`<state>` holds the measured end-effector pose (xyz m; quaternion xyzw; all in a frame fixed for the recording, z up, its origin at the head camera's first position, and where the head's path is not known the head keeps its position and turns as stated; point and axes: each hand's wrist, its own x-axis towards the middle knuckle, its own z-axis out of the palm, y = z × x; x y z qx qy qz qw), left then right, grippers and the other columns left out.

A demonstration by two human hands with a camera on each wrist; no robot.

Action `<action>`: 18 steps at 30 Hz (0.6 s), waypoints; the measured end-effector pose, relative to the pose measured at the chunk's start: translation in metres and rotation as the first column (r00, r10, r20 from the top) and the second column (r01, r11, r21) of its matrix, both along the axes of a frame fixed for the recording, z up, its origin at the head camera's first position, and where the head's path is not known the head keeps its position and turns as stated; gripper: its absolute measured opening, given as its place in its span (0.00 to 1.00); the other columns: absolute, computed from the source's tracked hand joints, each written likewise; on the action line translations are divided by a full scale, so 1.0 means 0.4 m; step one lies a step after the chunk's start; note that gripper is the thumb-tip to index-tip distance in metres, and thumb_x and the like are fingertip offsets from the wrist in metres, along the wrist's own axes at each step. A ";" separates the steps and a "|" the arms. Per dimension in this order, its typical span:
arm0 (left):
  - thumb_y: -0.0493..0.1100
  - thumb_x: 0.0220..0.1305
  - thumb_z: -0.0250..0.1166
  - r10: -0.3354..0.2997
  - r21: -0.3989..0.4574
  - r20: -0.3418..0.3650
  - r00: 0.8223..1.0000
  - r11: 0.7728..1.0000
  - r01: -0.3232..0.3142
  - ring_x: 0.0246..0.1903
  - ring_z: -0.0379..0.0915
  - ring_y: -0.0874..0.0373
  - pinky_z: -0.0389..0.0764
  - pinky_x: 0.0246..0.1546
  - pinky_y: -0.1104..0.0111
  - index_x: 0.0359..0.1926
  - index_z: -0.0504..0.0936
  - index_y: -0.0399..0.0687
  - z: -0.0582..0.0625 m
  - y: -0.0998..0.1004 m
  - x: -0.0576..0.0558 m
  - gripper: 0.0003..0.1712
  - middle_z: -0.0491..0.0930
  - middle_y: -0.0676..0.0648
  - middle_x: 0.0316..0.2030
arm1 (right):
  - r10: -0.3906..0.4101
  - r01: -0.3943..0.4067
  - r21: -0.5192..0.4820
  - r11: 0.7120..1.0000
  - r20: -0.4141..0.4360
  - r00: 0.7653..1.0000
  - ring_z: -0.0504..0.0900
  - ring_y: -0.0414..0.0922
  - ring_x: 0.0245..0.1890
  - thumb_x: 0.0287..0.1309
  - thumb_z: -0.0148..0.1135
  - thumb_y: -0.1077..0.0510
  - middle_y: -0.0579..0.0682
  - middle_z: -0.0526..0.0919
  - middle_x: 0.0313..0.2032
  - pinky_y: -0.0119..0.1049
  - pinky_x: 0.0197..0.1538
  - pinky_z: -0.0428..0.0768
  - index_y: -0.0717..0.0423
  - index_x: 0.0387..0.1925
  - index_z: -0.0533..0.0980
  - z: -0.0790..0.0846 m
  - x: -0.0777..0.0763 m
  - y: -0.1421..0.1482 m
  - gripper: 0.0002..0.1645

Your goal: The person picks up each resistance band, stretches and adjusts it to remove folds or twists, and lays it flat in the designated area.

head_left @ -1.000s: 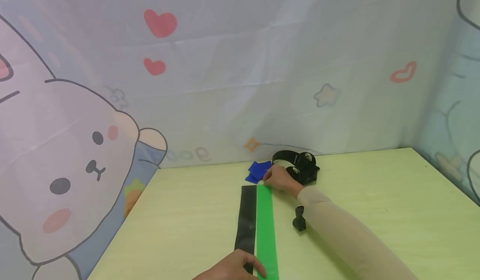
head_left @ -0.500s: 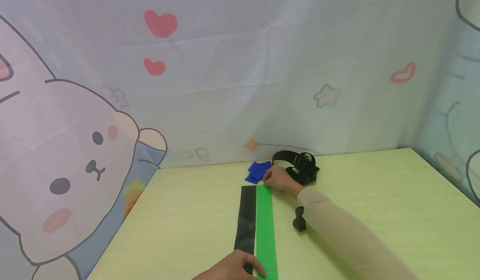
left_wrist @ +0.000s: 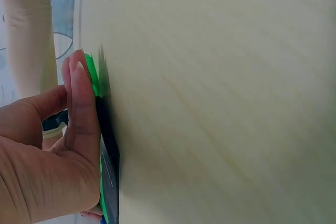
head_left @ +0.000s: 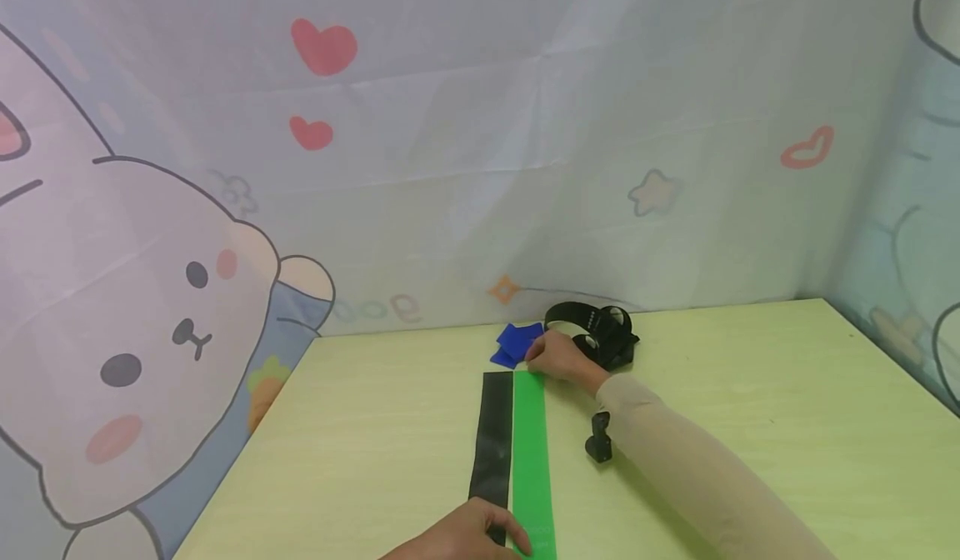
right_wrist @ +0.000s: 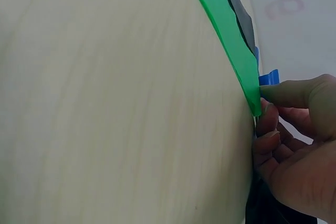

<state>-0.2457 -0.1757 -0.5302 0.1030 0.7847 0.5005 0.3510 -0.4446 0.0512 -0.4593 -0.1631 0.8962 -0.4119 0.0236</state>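
Note:
Two long flat strips lie side by side on the table, a black strip [head_left: 493, 435] and, to its right, a green strip [head_left: 532, 460] with faint print near its front end. My right hand [head_left: 558, 356] pinches the far end of the green strip between thumb and index finger; the right wrist view shows this tip at the fingers [right_wrist: 269, 116]. Across the near part of both strips reaches my left hand [head_left: 468, 531], its fingertips touching the green one. Its fingers [left_wrist: 83, 103] look fairly straight in the left wrist view. The strips' nearest ends are out of the head view.
Folded blue pieces [head_left: 517, 342] lie just beyond the strips. Beside them, behind my right hand, sits a bundle of black straps [head_left: 607, 335]. A pale yellow table [head_left: 360, 435] stands against a printed cloth backdrop [head_left: 450, 168].

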 end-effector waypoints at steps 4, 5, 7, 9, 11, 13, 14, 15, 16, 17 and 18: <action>0.46 0.57 0.74 0.013 -0.015 0.002 1.000 1.000 -0.013 0.24 0.77 0.62 0.80 0.29 0.69 0.37 0.90 0.52 0.071 0.013 0.029 0.07 0.85 0.48 0.31 | 0.026 -0.026 -0.025 0.999 -0.018 1.000 0.82 0.48 0.38 0.53 0.65 0.65 0.53 0.86 0.35 0.38 0.40 0.81 0.63 0.35 0.86 0.005 0.003 0.003 0.08; 0.45 0.58 0.73 0.018 -0.015 -0.004 1.000 1.000 -0.018 0.24 0.76 0.62 0.80 0.29 0.70 0.37 0.90 0.51 0.098 0.019 0.040 0.06 0.84 0.49 0.29 | 0.022 -0.023 -0.033 0.999 -0.013 1.000 0.82 0.48 0.38 0.54 0.65 0.65 0.53 0.86 0.35 0.38 0.40 0.81 0.63 0.36 0.86 0.007 0.003 0.004 0.08; 0.43 0.59 0.72 0.036 -0.011 -0.017 0.999 0.999 -0.036 0.23 0.76 0.62 0.79 0.29 0.70 0.37 0.90 0.48 0.153 0.032 0.061 0.06 0.83 0.50 0.25 | 0.010 -0.011 -0.046 0.999 -0.016 1.000 0.81 0.47 0.37 0.57 0.64 0.64 0.53 0.86 0.36 0.38 0.39 0.81 0.64 0.37 0.86 0.011 0.002 0.003 0.08; 0.39 0.61 0.70 0.060 -0.011 -0.043 0.997 0.998 -0.060 0.21 0.75 0.62 0.79 0.28 0.70 0.37 0.89 0.45 0.201 0.046 0.079 0.05 0.81 0.51 0.21 | -0.007 0.007 -0.061 0.998 -0.003 1.000 0.81 0.46 0.36 0.59 0.63 0.64 0.52 0.86 0.36 0.37 0.39 0.81 0.64 0.38 0.85 0.015 0.001 0.002 0.09; 0.37 0.62 0.69 0.087 0.003 -0.059 0.994 0.996 -0.087 0.19 0.74 0.62 0.77 0.25 0.71 0.37 0.88 0.43 0.229 0.053 0.088 0.04 0.79 0.52 0.18 | -0.013 0.012 -0.069 0.998 -0.009 1.000 0.80 0.45 0.33 0.60 0.63 0.64 0.52 0.85 0.35 0.36 0.37 0.80 0.65 0.39 0.85 0.020 0.000 0.001 0.09; 0.37 0.62 0.68 0.108 0.008 -0.068 0.992 0.994 -0.107 0.17 0.74 0.62 0.78 0.23 0.72 0.38 0.88 0.42 0.242 0.056 0.089 0.05 0.79 0.51 0.17 | -0.008 0.007 -0.072 0.997 -0.016 1.000 0.79 0.44 0.31 0.60 0.62 0.65 0.51 0.85 0.33 0.36 0.35 0.79 0.65 0.39 0.85 0.025 0.001 0.003 0.09; 0.37 0.63 0.68 0.115 0.012 -0.069 0.991 0.993 -0.114 0.17 0.75 0.62 0.78 0.22 0.71 0.38 0.88 0.42 0.246 0.057 0.087 0.05 0.79 0.51 0.17 | -0.008 0.006 -0.069 0.998 -0.020 1.000 0.79 0.43 0.30 0.60 0.62 0.65 0.51 0.85 0.33 0.35 0.34 0.79 0.65 0.39 0.85 0.027 0.002 0.004 0.10; 0.37 0.63 0.68 0.118 0.019 -0.067 0.991 0.993 -0.117 0.16 0.76 0.62 0.79 0.21 0.71 0.38 0.87 0.41 0.248 0.057 0.084 0.05 0.80 0.50 0.17 | -0.010 0.008 -0.071 0.997 -0.021 1.000 0.79 0.43 0.30 0.60 0.62 0.64 0.51 0.85 0.32 0.35 0.34 0.79 0.65 0.40 0.85 0.030 0.003 0.005 0.10; 0.37 0.63 0.67 0.116 0.027 -0.065 0.991 0.993 -0.115 0.16 0.76 0.62 0.80 0.21 0.70 0.38 0.87 0.40 0.249 0.056 0.079 0.05 0.80 0.49 0.17 | -0.012 0.010 -0.074 0.997 -0.025 1.000 0.79 0.43 0.30 0.59 0.62 0.64 0.50 0.85 0.32 0.35 0.34 0.79 0.65 0.40 0.85 0.031 0.004 0.006 0.10; 0.38 0.64 0.67 0.114 0.038 -0.064 0.991 0.993 -0.112 0.17 0.77 0.61 0.82 0.22 0.69 0.38 0.87 0.40 0.251 0.056 0.074 0.06 0.81 0.48 0.18 | -0.017 0.015 -0.076 0.997 -0.024 1.000 0.79 0.43 0.30 0.60 0.63 0.64 0.50 0.85 0.32 0.35 0.35 0.79 0.65 0.40 0.85 0.032 0.004 0.008 0.10; 0.38 0.64 0.67 0.112 0.050 -0.064 0.992 0.993 -0.109 0.17 0.78 0.61 0.83 0.23 0.67 0.39 0.87 0.39 0.254 0.055 0.069 0.06 0.82 0.47 0.19 | -0.022 0.020 -0.080 0.997 -0.023 0.999 0.79 0.43 0.30 0.60 0.63 0.64 0.50 0.85 0.33 0.36 0.36 0.80 0.64 0.40 0.85 0.034 0.004 0.010 0.10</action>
